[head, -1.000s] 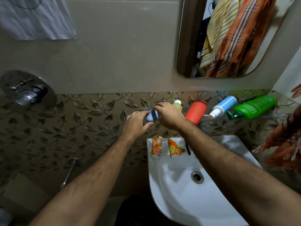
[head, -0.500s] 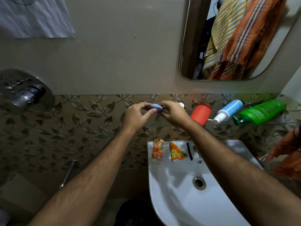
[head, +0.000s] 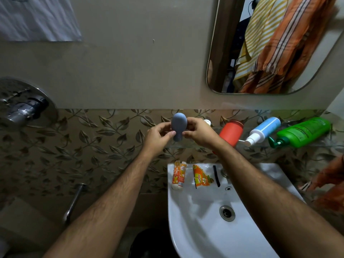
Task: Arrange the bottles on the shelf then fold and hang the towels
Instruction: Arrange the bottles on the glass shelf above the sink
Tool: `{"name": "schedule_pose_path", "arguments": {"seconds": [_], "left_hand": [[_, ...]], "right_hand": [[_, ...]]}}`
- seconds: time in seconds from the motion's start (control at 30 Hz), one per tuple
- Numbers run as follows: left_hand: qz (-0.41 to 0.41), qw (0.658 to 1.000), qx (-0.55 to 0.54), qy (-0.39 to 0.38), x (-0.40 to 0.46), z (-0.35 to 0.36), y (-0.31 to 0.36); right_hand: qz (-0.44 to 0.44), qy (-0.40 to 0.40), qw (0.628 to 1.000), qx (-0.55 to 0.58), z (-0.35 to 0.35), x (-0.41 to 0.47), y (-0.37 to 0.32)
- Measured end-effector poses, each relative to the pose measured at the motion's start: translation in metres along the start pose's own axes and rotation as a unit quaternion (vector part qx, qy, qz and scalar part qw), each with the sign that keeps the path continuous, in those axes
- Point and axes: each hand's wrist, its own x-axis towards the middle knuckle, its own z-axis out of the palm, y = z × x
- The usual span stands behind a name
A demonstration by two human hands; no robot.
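Note:
Both hands hold a small grey-blue bottle (head: 178,125) in front of the leaf-patterned wall, its narrow end pointing down. My left hand (head: 158,136) grips its left side and my right hand (head: 199,134) its right side. Behind them runs a glass shelf (head: 316,146). On it lie a red bottle (head: 231,132), a blue and white spray bottle (head: 262,131) and a green pump bottle (head: 302,133). A white cap (head: 207,121) shows behind my right hand. An orange striped towel (head: 331,183) hangs at the right edge.
A white sink (head: 214,220) sits below, with two small orange tubes (head: 178,175), an orange sachet (head: 201,177) and a black strip (head: 216,175) on its rim. A chrome valve (head: 24,110) is at left. A mirror (head: 270,43) reflects hanging towels. White cloth (head: 37,17) hangs top left.
Both hands lifted the grey-blue bottle from shelf level and turned it so its rounded body is now on top, held upright between the fingers.

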Motion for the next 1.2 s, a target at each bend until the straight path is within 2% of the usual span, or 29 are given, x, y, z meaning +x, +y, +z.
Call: {"name": "schedule_pose_path", "arguments": {"seconds": [0.23, 0.7, 0.73, 0.8, 0.87, 0.9, 1.03, 1.13, 1.2], "left_hand": [[0.009, 1.0, -0.002, 0.029, -0.006, -0.004, 0.002], [-0.01, 1.0, 0.007, 0.023, -0.011, -0.005, 0.005], [-0.004, 0.999, 0.011, 0.036, -0.012, -0.004, 0.006], [0.034, 0.992, 0.031, 0.116, -0.018, -0.005, 0.006], [0.105, 0.97, 0.068, 0.208, -0.026, -0.003, 0.01], [0.139, 0.962, 0.085, 0.219, -0.031, -0.001, 0.014], [0.23, 0.954, 0.161, 0.107, -0.042, 0.029, 0.033], [0.234, 0.949, 0.205, 0.046, -0.048, 0.054, 0.043], [0.206, 0.949, 0.238, 0.026, -0.049, 0.066, 0.046]], "right_hand": [[-0.007, 0.001, 1.0, 0.0, 0.008, 0.001, -0.007], [0.001, 0.003, 1.0, -0.005, 0.011, 0.0, -0.007], [-0.001, 0.012, 1.0, -0.013, 0.011, 0.0, -0.006], [-0.01, 0.053, 0.998, -0.031, 0.007, -0.001, -0.005], [-0.027, 0.107, 0.992, -0.061, -0.002, -0.004, -0.002], [-0.034, 0.128, 0.988, -0.077, -0.007, -0.005, 0.0], [-0.024, 0.166, 0.975, -0.148, -0.033, -0.007, 0.01], [0.009, 0.147, 0.967, -0.21, -0.047, -0.008, 0.017], [0.022, 0.118, 0.956, -0.266, -0.05, -0.011, 0.02]]}}
